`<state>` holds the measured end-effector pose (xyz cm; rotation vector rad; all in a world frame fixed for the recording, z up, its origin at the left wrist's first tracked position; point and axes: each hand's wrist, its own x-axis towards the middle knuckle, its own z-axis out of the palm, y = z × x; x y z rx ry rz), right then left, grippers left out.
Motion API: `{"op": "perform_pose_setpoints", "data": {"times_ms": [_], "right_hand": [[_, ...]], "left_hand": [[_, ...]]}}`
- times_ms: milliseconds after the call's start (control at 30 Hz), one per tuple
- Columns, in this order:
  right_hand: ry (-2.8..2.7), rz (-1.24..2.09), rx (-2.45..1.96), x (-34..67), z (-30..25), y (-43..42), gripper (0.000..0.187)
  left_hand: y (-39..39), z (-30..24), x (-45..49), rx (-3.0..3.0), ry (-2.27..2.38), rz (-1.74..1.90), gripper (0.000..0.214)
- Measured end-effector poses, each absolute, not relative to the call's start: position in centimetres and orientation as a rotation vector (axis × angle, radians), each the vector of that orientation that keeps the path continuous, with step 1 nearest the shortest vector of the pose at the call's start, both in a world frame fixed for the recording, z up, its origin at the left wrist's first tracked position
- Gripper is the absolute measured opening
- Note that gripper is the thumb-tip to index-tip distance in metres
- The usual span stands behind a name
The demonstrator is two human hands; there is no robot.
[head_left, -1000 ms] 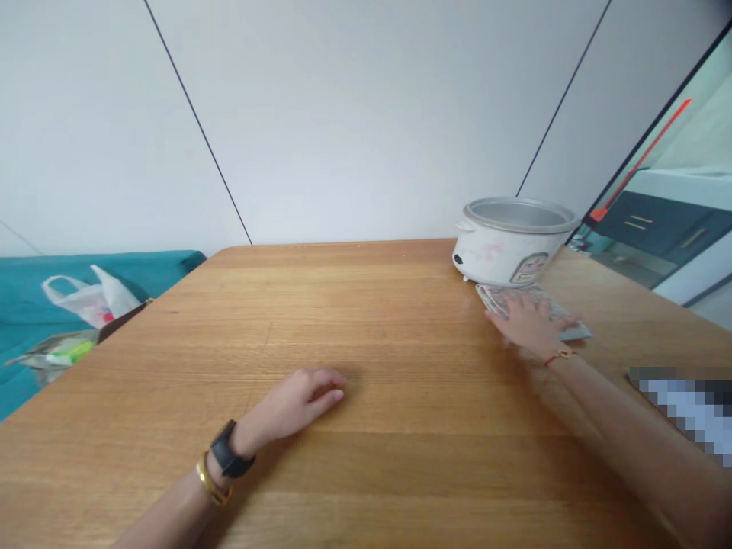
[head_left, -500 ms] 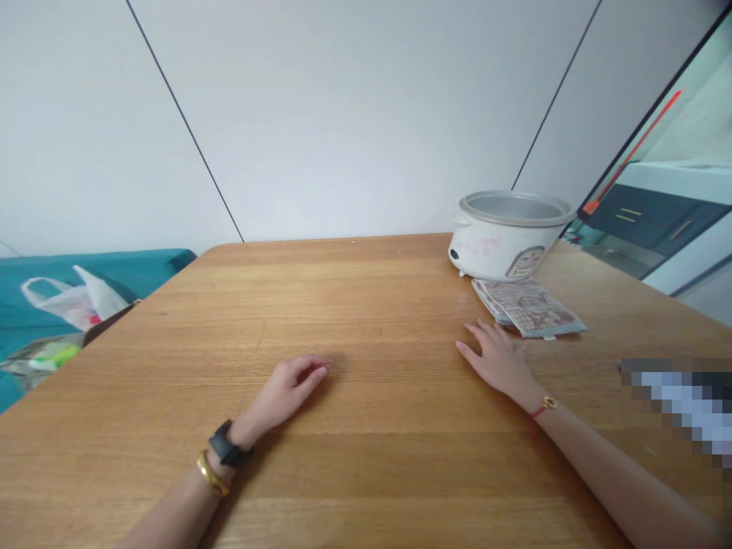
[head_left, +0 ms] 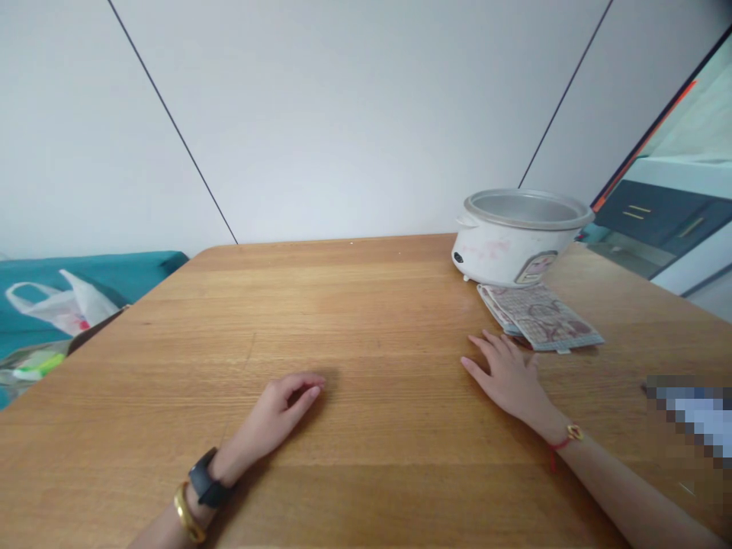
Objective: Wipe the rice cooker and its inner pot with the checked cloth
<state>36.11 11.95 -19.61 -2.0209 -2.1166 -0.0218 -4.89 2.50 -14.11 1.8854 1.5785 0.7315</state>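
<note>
My left hand [head_left: 282, 412] rests on its side on the wooden table [head_left: 354, 313], loosely curved, with a small gap between thumb and fingers and nothing visible inside. A black watch [head_left: 210, 478] and a gold bangle [head_left: 188, 515] are on that wrist. On the right, my right hand [head_left: 508, 380] lies palm down with its fingers spread, holding nothing. Just beyond its fingertips is a folded patterned cloth [head_left: 543, 314]. Behind the cloth stands a white oval electric cooker pot [head_left: 495, 248] without a lid, its grey inside partly visible.
A pale panelled wall [head_left: 343, 114] rises behind the table. On the left, a teal sofa [head_left: 131, 276] carries a white plastic bag [head_left: 72, 305]. Something blurred out [head_left: 698, 415] lies at the right edge. Dark cabinets [head_left: 652, 210] show through an opening at the back right.
The view has shifted slightly, so the pot and cloth appear a little farther right and both hands slightly lower. Neither hand has taken hold of anything.
</note>
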Motion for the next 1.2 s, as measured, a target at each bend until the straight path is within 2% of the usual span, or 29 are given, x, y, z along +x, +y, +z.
{"op": "perform_pose_setpoints", "data": {"times_ms": [567,1200], "right_hand": [[-2.127,0.008,-2.018,36.4,-19.7,12.2,0.058],[-2.121,0.035,-2.013,36.4,-19.3,12.2,0.056]], "left_hand": [[2.4,-14.2,-4.9,1.919,1.569,0.701,0.029],[2.4,-13.5,-6.0,1.667,1.587,0.947,0.030]]}}
